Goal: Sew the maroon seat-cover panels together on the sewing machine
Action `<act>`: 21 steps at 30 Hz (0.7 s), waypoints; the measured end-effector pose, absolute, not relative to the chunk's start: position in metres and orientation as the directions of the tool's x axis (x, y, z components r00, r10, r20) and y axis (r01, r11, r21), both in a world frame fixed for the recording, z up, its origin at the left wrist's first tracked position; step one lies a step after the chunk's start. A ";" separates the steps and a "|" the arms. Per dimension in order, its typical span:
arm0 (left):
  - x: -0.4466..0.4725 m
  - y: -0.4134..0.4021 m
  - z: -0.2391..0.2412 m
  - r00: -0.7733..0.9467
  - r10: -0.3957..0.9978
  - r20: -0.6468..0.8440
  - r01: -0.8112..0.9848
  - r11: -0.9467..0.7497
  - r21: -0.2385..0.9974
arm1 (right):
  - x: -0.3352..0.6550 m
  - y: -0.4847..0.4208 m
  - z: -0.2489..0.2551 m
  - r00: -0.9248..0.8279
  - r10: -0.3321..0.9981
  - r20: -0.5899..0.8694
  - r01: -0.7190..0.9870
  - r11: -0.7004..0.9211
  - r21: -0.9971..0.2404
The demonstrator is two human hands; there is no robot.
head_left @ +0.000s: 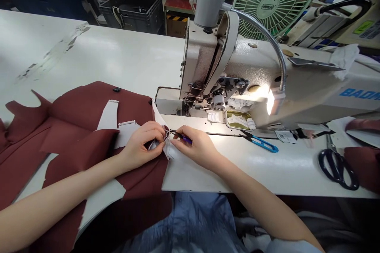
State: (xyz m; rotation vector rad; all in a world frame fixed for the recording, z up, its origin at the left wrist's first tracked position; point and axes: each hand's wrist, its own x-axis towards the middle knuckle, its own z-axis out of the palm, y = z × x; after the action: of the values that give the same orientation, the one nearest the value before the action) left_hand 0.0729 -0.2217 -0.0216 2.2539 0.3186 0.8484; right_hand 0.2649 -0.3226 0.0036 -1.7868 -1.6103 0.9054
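My left hand [147,142] pinches the folded edge of a maroon garment piece [89,106] with white backing, just in front of the sewing machine [219,55]. Held in my right hand [197,146] are small purple-handled thread snips [186,138], mostly hidden by the fingers. Their dark tips point left and meet the edge in my left fingers. The maroon cloth spreads left across the table and hangs over its front edge. White lining patches [109,114] and a black clip [117,89] lie on it.
Blue thread snips [261,143] and black-handled scissors [338,168] lie on the white tabletop [202,174] to the right. By the machine bed sits a small metal tray [240,120] with white scraps. A lit lamp [274,101] hangs close, and a green fan [270,6] stands behind.
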 end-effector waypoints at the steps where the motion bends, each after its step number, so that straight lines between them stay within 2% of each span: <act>1: 0.073 -0.221 -0.022 0.753 0.447 0.484 -0.008 -0.728 0.685 | 0.269 -0.324 0.008 0.015 0.988 -0.154 0.661 -0.126 -0.739; 4: 0.073 -0.220 -0.023 0.746 0.455 0.486 0.009 -0.737 0.676 | 0.280 -0.328 0.018 -0.104 0.961 -0.255 0.782 -0.079 -0.618; 7: 0.075 -0.221 -0.023 0.746 0.440 0.500 0.009 -0.758 0.653 | 0.280 -0.330 0.020 -0.159 0.953 -0.258 0.861 0.006 -0.509; 15: 0.078 -0.225 -0.025 0.794 0.344 0.501 0.015 -0.835 0.550 | 0.251 -0.330 0.009 -0.099 0.966 -0.239 0.944 0.015 -0.331; 18: 0.078 -0.225 -0.026 0.799 0.329 0.504 0.014 -0.847 0.531 | 0.250 -0.331 0.010 -0.118 0.957 -0.263 0.956 0.038 -0.291; 21: 0.077 -0.224 -0.027 0.792 0.332 0.512 0.010 -0.846 0.534 | 0.262 -0.332 0.016 -0.066 0.958 -0.278 0.963 -0.012 -0.270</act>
State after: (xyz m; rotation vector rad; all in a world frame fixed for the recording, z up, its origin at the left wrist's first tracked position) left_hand 0.0773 -0.2244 -0.0270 2.4623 0.2543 0.8354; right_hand 0.2615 -0.3318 0.0158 -2.1547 -2.2168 0.6231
